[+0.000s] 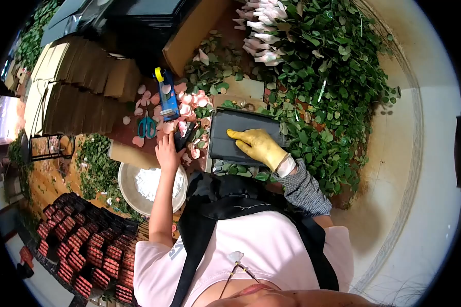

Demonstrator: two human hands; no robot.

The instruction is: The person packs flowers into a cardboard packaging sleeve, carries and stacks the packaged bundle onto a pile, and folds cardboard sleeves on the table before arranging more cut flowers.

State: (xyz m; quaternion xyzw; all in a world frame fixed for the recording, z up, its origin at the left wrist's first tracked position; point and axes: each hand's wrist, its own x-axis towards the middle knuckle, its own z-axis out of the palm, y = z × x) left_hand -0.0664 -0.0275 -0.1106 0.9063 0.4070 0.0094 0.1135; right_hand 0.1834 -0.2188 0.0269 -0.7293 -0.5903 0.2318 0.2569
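Head view, dark sheet, under gloved right hand

A flat, rectangular dark-grey panel with a smooth surface and a darker edge is laid face up, its long sides turned crosswise and slightly askew; part of it is hidden, and its material cannot be told. To its left, a small, elongated black tool, resembling a stapler, is set aslant, its near end partly hidden.
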